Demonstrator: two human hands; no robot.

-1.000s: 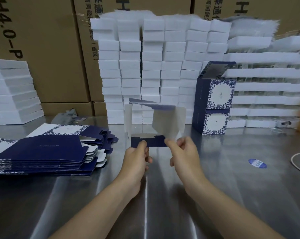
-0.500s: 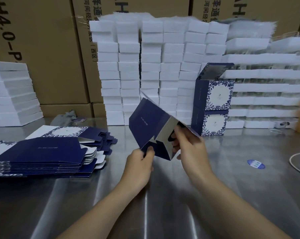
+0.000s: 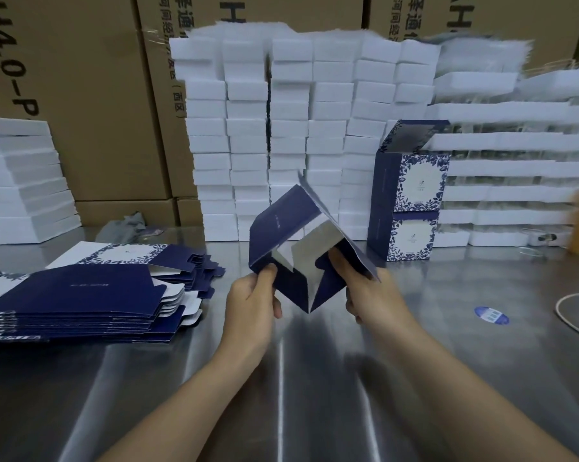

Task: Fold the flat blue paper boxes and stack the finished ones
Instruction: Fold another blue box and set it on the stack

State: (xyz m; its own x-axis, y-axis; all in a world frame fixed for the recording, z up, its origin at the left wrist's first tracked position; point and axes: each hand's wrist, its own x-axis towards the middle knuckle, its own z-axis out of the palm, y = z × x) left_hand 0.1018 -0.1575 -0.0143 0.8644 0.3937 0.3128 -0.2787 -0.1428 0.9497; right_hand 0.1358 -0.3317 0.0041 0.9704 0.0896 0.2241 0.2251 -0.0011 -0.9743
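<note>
I hold a half-opened dark blue paper box (image 3: 281,225) tilted above the steel table, its silver inside and open end flaps facing me. My left hand (image 3: 251,301) pinches its lower left corner with thumb on top. My right hand (image 3: 368,291) grips the right side, fingers reaching into the opening by a blue flap. A pile of flat blue boxes (image 3: 81,295) lies at the left. Two finished boxes (image 3: 411,195) with floral fronts stand stacked at the back right, the top one's lid open.
The steel table (image 3: 314,378) carries a blue oval sticker (image 3: 491,315) and a looped cord (image 3: 578,311) at the right. White foam blocks (image 3: 281,128) are piled high behind, more at left (image 3: 18,181) and right. Cardboard cartons form the back wall. A grey rag (image 3: 124,225) lies beyond the flat pile.
The box went from held upright and open toward me to tilted on a corner. My right hand moved from its lower edge into the open end among the flaps.
</note>
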